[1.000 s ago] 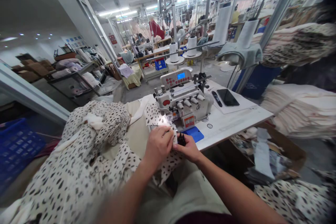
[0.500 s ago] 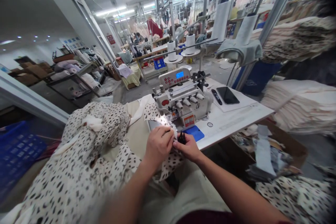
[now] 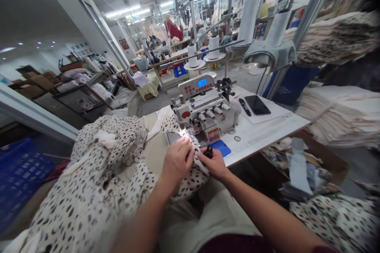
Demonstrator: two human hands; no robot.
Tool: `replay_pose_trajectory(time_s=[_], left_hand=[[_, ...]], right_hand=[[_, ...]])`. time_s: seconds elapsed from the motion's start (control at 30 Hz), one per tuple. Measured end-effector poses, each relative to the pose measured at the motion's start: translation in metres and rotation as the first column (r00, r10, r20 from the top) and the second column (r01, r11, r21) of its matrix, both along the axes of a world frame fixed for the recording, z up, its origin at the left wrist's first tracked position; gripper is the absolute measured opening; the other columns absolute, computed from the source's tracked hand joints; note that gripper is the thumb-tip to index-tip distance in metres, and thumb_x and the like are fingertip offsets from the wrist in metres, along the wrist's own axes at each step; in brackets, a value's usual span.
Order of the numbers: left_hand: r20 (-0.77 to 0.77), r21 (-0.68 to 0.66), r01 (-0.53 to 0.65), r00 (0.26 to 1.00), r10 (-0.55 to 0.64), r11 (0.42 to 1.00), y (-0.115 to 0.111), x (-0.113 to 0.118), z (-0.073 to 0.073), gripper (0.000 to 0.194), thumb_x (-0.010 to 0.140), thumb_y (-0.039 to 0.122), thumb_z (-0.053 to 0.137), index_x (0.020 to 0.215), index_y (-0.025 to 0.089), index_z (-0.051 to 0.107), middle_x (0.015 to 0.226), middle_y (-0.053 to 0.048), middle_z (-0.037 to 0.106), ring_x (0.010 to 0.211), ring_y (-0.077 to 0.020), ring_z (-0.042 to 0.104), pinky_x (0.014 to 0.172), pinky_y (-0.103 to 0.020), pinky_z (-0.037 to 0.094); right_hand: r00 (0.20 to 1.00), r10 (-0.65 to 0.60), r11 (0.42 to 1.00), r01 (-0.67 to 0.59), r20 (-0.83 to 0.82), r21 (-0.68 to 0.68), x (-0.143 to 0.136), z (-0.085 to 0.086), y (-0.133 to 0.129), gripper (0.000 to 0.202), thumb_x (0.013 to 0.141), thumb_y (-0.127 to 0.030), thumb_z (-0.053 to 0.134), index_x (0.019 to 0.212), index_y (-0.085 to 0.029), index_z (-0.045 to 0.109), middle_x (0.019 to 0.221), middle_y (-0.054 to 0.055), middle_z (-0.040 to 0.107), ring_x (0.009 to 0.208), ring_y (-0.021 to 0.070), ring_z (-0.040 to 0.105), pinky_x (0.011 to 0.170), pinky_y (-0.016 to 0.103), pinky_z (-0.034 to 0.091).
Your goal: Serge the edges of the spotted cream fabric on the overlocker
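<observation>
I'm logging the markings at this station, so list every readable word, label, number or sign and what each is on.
"文化": appears to end the blue wall lettering; the rest is blurred.
Sewing machine: logo, display and label, too small to read.
Pen: lettering too small.
Red wall sign: too blurred.

I see the fabric (image 3: 86, 185) heaped left of the sewing machine (image 3: 208, 112), the phone (image 3: 257, 105) to its right, thread cones (image 3: 248, 19) behind it, the left hand (image 3: 177, 160) and right hand (image 3: 217, 164) before it.
</observation>
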State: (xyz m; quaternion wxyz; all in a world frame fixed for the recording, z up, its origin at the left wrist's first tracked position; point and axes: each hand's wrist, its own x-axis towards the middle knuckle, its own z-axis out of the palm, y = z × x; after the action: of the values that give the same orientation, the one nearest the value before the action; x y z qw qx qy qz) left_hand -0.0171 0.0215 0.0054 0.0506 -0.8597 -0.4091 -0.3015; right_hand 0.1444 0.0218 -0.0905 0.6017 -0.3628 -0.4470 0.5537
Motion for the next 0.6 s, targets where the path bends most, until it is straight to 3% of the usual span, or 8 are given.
replay_pose_trajectory(time_s=[0.13, 0.3, 0.6], left_hand=[[-0.036, 0.000, -0.007, 0.999, 0.007, 1.000, 0.002, -0.002, 0.001, 0.023, 0.092, 0.022, 0.058, 0.113, 0.019, 0.064, 0.129, -0.012, 0.064, 0.127, -0.0254, 0.054, 0.109, -0.047, 0.046], [-0.085, 0.053, -0.046, 0.995, 0.050, 0.998, -0.008, 0.002, 0.006, 0.024, 0.091, 0.021, 0.058, 0.114, 0.020, 0.065, 0.120, -0.012, 0.065, 0.115, -0.0267, 0.057, 0.098, -0.047, 0.047], [-0.190, 0.049, 0.027, 0.982, -0.018, 0.998, -0.013, -0.001, 0.009, 0.024, 0.093, 0.023, 0.057, 0.116, 0.020, 0.065, 0.112, -0.009, 0.068, 0.105, -0.0242, 0.058, 0.091, -0.044, 0.043]], right_hand=[[1.000, -0.006, 1.000, 0.006, 0.007, 0.007, 0.000, 0.002, 0.000, 0.028, 0.074, -0.043, 0.080, 0.082, -0.016, 0.074, 0.074, 0.003, 0.071, 0.065, 0.0159, 0.060, 0.064, 0.029, 0.050], [0.999, 0.046, 0.999, -0.046, 0.018, 0.010, 0.001, 0.001, -0.001, 0.031, 0.073, -0.043, 0.081, 0.086, -0.015, 0.075, 0.073, 0.002, 0.070, 0.062, 0.0148, 0.060, 0.063, 0.028, 0.051], [0.992, 0.109, 0.994, -0.109, 0.060, 0.007, -0.001, 0.007, -0.002, 0.032, 0.075, -0.046, 0.079, 0.083, -0.015, 0.074, 0.066, 0.000, 0.066, 0.055, 0.0123, 0.055, 0.055, 0.025, 0.048]])
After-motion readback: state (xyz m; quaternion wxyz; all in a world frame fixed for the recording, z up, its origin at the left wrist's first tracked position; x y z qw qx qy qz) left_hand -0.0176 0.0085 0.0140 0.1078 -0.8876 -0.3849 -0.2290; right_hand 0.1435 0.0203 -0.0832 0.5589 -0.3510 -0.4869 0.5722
